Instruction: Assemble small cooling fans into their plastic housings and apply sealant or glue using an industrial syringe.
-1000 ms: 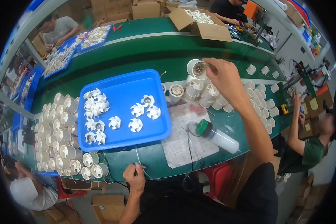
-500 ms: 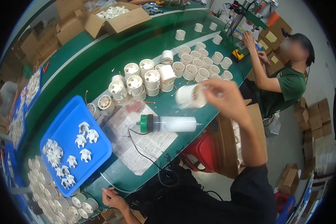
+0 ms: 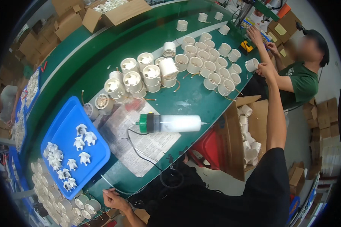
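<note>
— Right hand (image 3: 267,70) stretched out past the right edge of the green worktop (image 3: 102,49), fingers wrapped round a white fan housing (image 3: 252,64). Could slip and drop, gripped one-handed over open floor.

— Left hand (image 3: 115,199) curled loosely on the near edge, seemingly empty. Blue tray (image 3: 66,128) holding white impellers (image 3: 79,143); cardboard box (image 3: 235,151) filled with housings.

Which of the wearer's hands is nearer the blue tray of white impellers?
Left. The left hand rests at the table edge just below the blue tray; the right hand is far across the table, holding a white housing.
</note>
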The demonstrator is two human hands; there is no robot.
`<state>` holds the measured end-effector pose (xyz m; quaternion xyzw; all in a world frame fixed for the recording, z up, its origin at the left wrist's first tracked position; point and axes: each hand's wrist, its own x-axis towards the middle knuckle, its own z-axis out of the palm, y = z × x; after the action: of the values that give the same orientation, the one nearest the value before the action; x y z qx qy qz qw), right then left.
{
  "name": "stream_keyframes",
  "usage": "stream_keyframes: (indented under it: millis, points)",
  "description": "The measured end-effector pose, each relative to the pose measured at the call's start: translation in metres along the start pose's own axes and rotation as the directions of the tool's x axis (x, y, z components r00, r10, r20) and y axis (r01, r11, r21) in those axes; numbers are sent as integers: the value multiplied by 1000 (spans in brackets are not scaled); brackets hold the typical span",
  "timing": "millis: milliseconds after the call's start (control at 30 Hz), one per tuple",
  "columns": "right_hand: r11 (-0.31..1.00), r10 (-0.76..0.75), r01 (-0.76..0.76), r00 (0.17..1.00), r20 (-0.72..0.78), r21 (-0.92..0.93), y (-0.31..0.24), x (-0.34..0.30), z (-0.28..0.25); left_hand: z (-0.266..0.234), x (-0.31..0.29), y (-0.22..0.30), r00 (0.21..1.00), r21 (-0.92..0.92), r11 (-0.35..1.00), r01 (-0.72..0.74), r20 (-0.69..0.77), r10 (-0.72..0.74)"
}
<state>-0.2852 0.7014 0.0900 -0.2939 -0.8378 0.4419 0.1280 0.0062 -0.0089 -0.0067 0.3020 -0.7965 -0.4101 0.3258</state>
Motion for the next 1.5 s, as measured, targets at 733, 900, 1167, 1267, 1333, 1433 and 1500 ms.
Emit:
stream_keyframes:
  millis: [733, 900, 1167, 1267, 1333, 1433, 1500]
  points:
    - [927, -274, 217, 949, -156, -306, -9, -40, 66, -6, 0, 0, 995, -82, 997, 10, 99, -1]
    - [850, -461, 384, 873, -157, -360, 49, 13, 44, -3, 0, -6, 997, -69, 998, 9, 83, -4]
    - [760, -513, 393, 852, -105, -518, 49, 16, 54, -1, -2, -7, 996, 0, 1000, 23, 86, -23]
    - [665, -639, 404, 743, -198, -628, -7, 16, 48, -1, -4, -3, 997, 27, 999, 36, 73, -38]
    - [656, -683, 509, 714, -151, -558, -28, 45, 54, 2, -4, -3, 996, 33, 998, 46, 74, -48]
    - [738, -553, 445, 830, -77, -508, -56, 92, 87, -3, -5, -5, 999, 41, 999, 9, 39, -11]
    - [662, -586, 423, 807, -75, -618, -44, 153, 93, 3, -4, -11, 1000, 94, 996, 2, -20, 0]
